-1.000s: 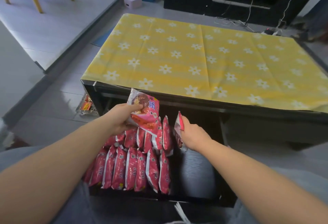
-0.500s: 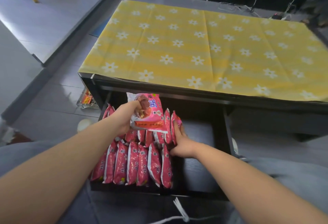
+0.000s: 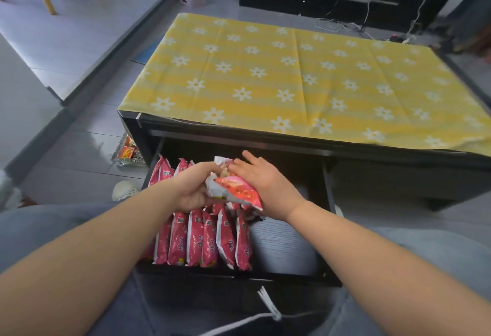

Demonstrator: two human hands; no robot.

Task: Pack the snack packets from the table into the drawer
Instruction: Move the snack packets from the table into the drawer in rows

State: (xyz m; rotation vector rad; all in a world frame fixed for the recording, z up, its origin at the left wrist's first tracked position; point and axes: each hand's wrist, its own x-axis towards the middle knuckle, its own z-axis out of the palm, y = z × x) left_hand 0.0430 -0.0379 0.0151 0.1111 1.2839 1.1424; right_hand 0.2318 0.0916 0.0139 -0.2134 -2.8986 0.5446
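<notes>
- The table (image 3: 305,80) fills the far half of the scene, its top covered by a yellow flowered cloth (image 3: 265,51) with no packets visible on it.
- Below its near edge the black drawer (image 3: 328,197) is pulled out toward the person; its right part is bare grey bottom.
- Rows of red snack packets (image 3: 202,240) stand on edge in the left part of the drawer, packed side by side, with more behind them at the far left.
- The left hand (image 3: 191,189) holds one loose packet (image 3: 233,189) over the standing rows, fingers curled around its left end.
- The right hand (image 3: 261,178) lies on that same packet from the right, fingers stretched out flat and slightly apart, pressing rather than gripping.
- The step in hand looks like seating this packet into the far row.
- Next, I'd guess, it must be turned on edge and slid down at the right end of that row, the right hand keeping the neighbours from toppling.
</notes>
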